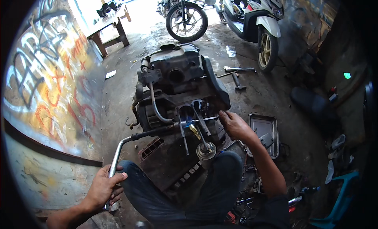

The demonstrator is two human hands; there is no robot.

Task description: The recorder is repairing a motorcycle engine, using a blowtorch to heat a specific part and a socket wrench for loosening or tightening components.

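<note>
A large, grimy engine (173, 67) stands on the floor in front of my knees. My left hand (104, 187) is wrapped round the lower end of a bent, shiny metal tube (118, 152). From its bend, the tube continues as a dark length toward the near side of the engine. My right hand (235, 124) is closed at the engine's right side, with its fingers at the end of a thin shiny rod (211, 118). Below the rod are a brass-coloured fitting (195, 131) and a round metal canister (206, 152). Where rod and tube meet is hard to make out.
A metal tray (264, 134) lies to the right, with a hammer (238, 82) and a ratchet wrench (239, 69) beyond. Loose tools crowd the lower right near a teal plastic piece (340, 199). A scooter (265, 30) and a motorcycle wheel (187, 22) stand ahead; a painted wall (51, 83) rises left.
</note>
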